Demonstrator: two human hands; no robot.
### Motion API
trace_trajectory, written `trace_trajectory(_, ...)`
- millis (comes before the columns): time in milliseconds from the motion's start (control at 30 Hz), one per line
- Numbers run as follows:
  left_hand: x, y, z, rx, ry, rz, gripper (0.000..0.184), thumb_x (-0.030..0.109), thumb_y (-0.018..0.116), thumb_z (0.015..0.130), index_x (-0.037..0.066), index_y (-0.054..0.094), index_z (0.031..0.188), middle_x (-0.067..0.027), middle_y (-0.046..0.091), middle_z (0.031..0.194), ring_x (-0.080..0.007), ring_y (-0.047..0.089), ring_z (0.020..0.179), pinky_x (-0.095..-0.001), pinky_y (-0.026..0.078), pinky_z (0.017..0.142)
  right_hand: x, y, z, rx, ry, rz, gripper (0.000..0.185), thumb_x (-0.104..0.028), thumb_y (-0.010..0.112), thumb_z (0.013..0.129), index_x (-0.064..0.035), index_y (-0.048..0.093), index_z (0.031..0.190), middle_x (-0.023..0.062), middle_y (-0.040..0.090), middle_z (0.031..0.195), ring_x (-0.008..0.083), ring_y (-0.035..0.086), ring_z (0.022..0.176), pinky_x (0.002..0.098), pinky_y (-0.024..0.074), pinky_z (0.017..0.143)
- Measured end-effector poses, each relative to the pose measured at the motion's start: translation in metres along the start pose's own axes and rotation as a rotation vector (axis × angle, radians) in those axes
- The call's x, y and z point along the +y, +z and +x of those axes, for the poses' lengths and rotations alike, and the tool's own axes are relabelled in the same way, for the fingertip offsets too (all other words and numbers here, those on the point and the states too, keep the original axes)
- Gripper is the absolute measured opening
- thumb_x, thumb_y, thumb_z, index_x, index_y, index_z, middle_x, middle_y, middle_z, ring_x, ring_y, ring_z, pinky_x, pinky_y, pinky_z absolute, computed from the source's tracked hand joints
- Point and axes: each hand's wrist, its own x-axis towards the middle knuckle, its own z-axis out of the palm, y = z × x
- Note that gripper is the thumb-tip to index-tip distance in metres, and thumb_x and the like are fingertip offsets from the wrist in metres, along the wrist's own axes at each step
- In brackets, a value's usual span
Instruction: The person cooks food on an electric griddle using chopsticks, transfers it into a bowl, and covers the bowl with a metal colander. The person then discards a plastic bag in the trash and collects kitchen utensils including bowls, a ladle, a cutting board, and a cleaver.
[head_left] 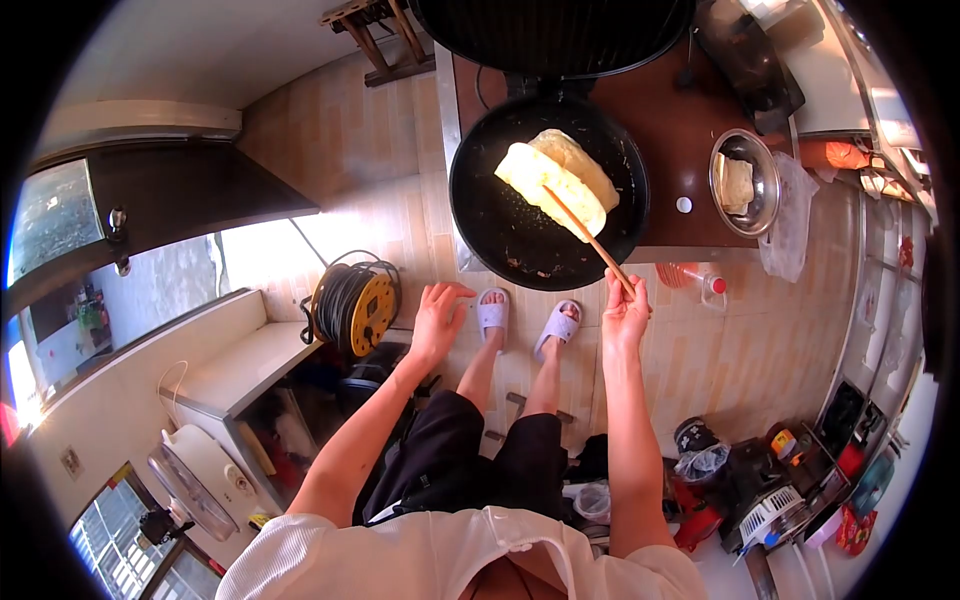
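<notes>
Wooden chopsticks point(588, 236) are gripped in my right hand point(627, 312), fingers closed round them below the pan's right edge. Their tips touch a pale folded flatbread point(545, 185) in the round black pan point(490, 240). A second flatbread point(578, 165) lies behind and partly under the first. Small crumbs dot the pan's dark surface. My left hand point(440, 318) hangs in the air below and left of the pan, holding nothing, its fingers apart.
Above the pan stands its raised black lid point(560, 35). Right on the brown table point(665, 195) sits a steel bowl point(768, 190) with folded flatbread, beside a plastic bag point(795, 225). A yellow cable reel point(365, 312) and white fan point(200, 480) are at left.
</notes>
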Motion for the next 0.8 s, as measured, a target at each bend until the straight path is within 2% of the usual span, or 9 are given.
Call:
trace_trajectory(133, 0.01, 0.005, 0.003, 0.004, -0.013, -0.032, 0.018, 0.002, 0.054, 0.074, 0.006, 0.059, 0.091, -0.0111, 0.056, 0.096, -0.031, 0.049, 0.09, -0.0368, 0.04, 0.082, -0.001, 0.011, -0.004, -0.078, -0.087, -0.06, 0.022, -0.02, 0.053, 0.089, -0.0003, 0.058, 0.082, 0.0116, 0.062, 0.084, 0.0308, 0.063, 0.086, 0.022, 0.0544, 0.07)
trace_trajectory(233, 0.009, 0.006, -0.001, 0.017, -0.022, -0.047, 0.018, 0.001, 0.053, 0.073, 0.006, 0.059, 0.09, -0.0109, 0.056, 0.095, -0.031, 0.049, 0.089, -0.037, 0.04, 0.081, -0.009, 0.023, -0.019, -0.098, -0.043, -0.09, 0.021, -0.021, 0.052, 0.089, -0.0009, 0.058, 0.083, 0.0115, 0.062, 0.085, 0.0305, 0.063, 0.085, 0.0214, 0.054, 0.071)
trace_trajectory(333, 0.007, 0.001, -0.006, 0.05, -0.044, -0.06, 0.018, 0.0, 0.052, 0.073, 0.005, 0.058, 0.089, -0.0105, 0.056, 0.094, -0.0308, 0.049, 0.089, -0.0372, 0.04, 0.08, -0.02, 0.036, -0.035, -0.109, -0.008, 0.041, 0.02, -0.02, 0.052, 0.089, -0.0019, 0.058, 0.084, 0.0124, 0.062, 0.086, 0.0305, 0.062, 0.088, 0.022, 0.0539, 0.074)
trace_trajectory(567, 0.01, -0.003, -0.004, 0.089, -0.063, -0.058, 0.018, -0.001, 0.051, 0.073, 0.005, 0.059, 0.089, -0.0097, 0.056, 0.091, -0.0304, 0.048, 0.086, -0.0369, 0.041, 0.078, -0.01, 0.025, 0.012, 0.053, -0.113, 0.039, 0.025, -0.021, 0.051, 0.09, 0.0036, 0.053, 0.091, 0.0161, 0.058, 0.097, 0.032, 0.06, 0.094, 0.0237, 0.0536, 0.078)
trace_trajectory(667, 0.012, 0.0, -0.001, 0.105, -0.01, -0.012, 0.018, 0.0, 0.052, 0.073, 0.006, 0.06, 0.088, -0.0089, 0.056, 0.09, -0.0295, 0.048, 0.085, -0.0366, 0.041, 0.077, -0.009, 0.003, 0.033, 0.017, -0.149, -0.037, 0.026, -0.022, 0.052, 0.089, 0.0038, 0.053, 0.091, 0.0172, 0.059, 0.098, 0.032, 0.06, 0.094, 0.0241, 0.0535, 0.079)
trace_trajectory(800, 0.021, 0.006, 0.014, 0.08, 0.111, 0.123, 0.019, 0.002, 0.056, 0.071, 0.01, 0.061, 0.087, -0.007, 0.055, 0.09, -0.0278, 0.048, 0.084, -0.036, 0.042, 0.076, -0.027, 0.009, 0.024, -0.165, -0.226, -0.155, 0.025, -0.022, 0.053, 0.089, 0.0031, 0.058, 0.088, 0.0138, 0.062, 0.091, 0.0319, 0.062, 0.088, 0.0251, 0.0536, 0.076)
